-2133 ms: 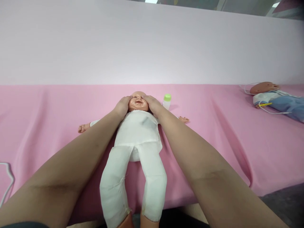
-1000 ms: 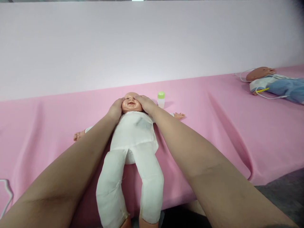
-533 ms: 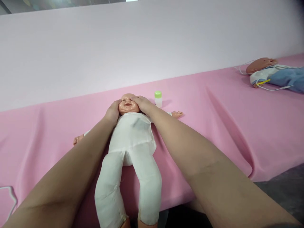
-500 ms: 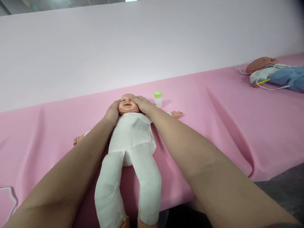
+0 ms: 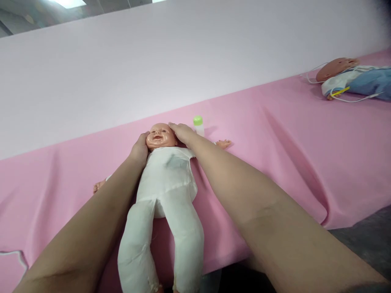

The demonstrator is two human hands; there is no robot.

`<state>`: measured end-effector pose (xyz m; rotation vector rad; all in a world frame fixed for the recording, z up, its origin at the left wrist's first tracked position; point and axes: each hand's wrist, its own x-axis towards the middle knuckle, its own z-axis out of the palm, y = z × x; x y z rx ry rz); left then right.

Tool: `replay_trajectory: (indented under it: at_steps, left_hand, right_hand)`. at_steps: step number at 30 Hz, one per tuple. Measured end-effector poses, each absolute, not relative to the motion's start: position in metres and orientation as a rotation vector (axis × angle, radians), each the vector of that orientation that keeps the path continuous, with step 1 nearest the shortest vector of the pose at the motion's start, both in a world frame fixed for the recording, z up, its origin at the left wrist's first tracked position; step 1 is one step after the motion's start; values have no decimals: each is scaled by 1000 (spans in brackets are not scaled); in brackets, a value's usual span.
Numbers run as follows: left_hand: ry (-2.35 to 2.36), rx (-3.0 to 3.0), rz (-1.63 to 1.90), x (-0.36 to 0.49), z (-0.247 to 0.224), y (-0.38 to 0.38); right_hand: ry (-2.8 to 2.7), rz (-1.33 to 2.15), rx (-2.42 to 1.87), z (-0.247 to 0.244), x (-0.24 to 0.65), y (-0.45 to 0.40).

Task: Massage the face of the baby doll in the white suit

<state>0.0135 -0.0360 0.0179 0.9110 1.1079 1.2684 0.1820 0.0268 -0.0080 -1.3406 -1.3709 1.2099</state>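
Head camera: left hand [image 5: 139, 150] and right hand [image 5: 184, 134], both loosely curved, clasp the doll's head [image 5: 161, 137] between them, a green-capped bottle [image 5: 198, 125] standing just beyond the right hand.

A lamp [image 5: 69, 3] glared at the far left. Soft light paled the wall [image 5: 183, 65], glinted on the doll's head [image 5: 159, 140] and cast a faint shadow right of the bottle [image 5: 198, 124]. The far right corner was dark and blurred.

No readable text or labels
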Motion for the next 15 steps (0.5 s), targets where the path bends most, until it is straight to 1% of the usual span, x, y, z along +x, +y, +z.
replay_trajectory:
  at_steps: [10, 15]
  left_hand:
    - [1130, 887, 1286, 13, 17, -33]
    - [1129, 899, 1293, 13, 17, -35]
  right_hand:
    - [-1399, 1102, -1351, -13, 180, 29]
    - [-1385, 1131, -1283, -20, 178, 33]
